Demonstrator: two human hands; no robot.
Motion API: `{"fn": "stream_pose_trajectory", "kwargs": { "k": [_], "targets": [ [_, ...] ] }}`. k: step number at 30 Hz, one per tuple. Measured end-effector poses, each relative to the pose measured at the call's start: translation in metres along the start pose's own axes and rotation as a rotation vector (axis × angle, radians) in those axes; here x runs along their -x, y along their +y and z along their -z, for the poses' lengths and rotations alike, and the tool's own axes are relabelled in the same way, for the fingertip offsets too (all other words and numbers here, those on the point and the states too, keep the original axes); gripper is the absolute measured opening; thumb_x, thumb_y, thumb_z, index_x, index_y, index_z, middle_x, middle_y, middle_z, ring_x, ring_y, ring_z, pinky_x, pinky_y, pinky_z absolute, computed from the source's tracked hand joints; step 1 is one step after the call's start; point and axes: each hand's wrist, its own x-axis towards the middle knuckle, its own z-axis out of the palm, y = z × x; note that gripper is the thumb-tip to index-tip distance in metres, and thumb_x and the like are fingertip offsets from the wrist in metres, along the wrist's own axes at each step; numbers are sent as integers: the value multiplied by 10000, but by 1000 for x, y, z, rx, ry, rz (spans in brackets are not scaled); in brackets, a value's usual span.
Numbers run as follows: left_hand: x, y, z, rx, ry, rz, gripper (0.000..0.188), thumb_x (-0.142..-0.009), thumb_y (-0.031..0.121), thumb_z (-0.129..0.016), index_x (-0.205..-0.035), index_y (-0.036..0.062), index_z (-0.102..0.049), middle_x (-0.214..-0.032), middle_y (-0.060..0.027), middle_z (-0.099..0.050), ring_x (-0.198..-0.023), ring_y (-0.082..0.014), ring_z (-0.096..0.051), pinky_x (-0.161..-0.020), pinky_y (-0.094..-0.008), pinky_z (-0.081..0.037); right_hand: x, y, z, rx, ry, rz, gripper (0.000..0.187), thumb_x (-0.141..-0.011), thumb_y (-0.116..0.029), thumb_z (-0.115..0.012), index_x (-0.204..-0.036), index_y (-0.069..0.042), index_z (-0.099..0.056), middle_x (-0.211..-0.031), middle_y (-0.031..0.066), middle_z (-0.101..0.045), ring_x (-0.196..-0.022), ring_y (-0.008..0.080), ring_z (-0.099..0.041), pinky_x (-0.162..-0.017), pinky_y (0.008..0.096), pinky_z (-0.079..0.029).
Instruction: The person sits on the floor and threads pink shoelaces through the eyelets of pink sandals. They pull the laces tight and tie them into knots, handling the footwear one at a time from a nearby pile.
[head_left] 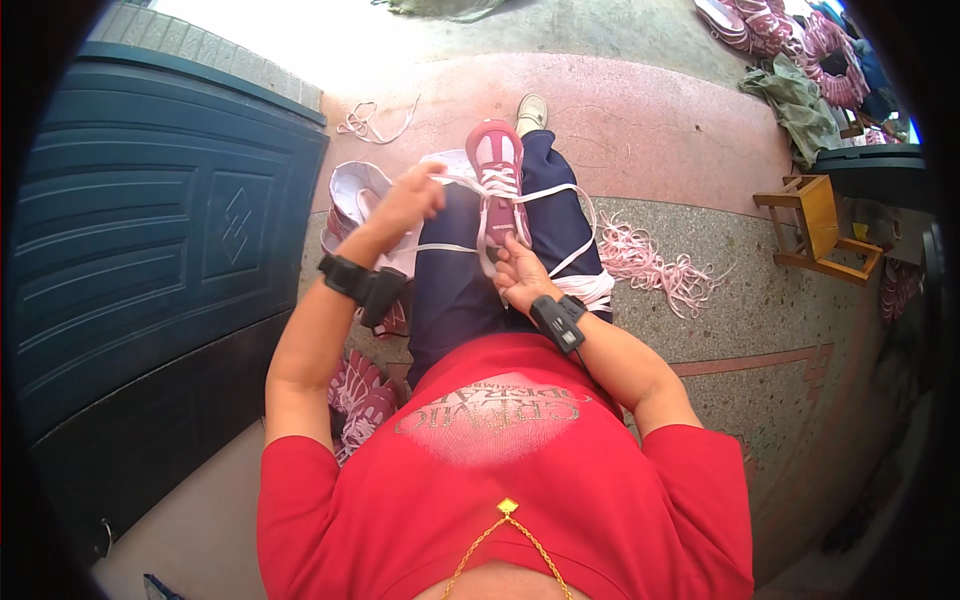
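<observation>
On my lap lies a pink and white sneaker (500, 160), its toe pointing away from me. White shoelace (461, 181) is threaded through its upper eyelets, and long loose lengths hang to both sides over my thighs. To the left of the sneaker, my left hand (407, 205) is closed with a stretch of this lace at its fingertips; the hand is slightly blurred. My right hand (524, 274) grips the sneaker at its near end, by the tongue and ankle opening.
A pile of pink-white laces (660, 262) lies right of my legs, with a wooden stool (822, 228) farther right. More shoes (362, 400) sit by my left hip, and a white-lined box or bag (355, 190) stands beside my left knee. A blue door (165, 215) borders the left.
</observation>
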Motion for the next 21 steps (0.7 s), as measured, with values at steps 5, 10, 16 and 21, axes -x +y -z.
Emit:
{"fn": "stream_pose_trajectory", "kwargs": {
  "k": [5,10,16,21],
  "targets": [
    [-18,-21,-40,-395,-137,-171,189,-865,160,-544,-928,10,-640,-745,-114,-632,-657,-209,-612,-597,-313,-481,35,-4,1,188,-80,103,232,-884,-274,-632,-763,-133,-492,-632,-54,-439,-398,47,-240,-348,217,-171],
    [-12,-23,-57,-745,41,-453,181,-811,167,-580,-807,3,-655,-775,-212,-624,-762,-373,-614,-707,-438,-481,56,-5,-15,360,53,170,282,-862,-304,-661,-709,-170,-465,-553,-69,-374,-368,45,-220,-336,222,-163],
    [-21,-16,-60,-807,-14,-338,224,-790,188,-542,-783,-3,-660,-777,-239,-623,-782,-395,-613,-719,-471,-474,51,2,-14,403,101,210,286,-848,-299,-678,-704,-177,-462,-544,-82,-359,-366,40,-212,-334,223,-152],
    [-27,-14,-67,-509,-86,-64,221,-744,198,-573,-724,-3,-662,-745,-226,-636,-756,-389,-626,-703,-439,-493,53,-1,-15,425,119,217,280,-844,-291,-680,-696,-173,-473,-544,-78,-374,-371,46,-236,-352,219,-198]
  ]
}}
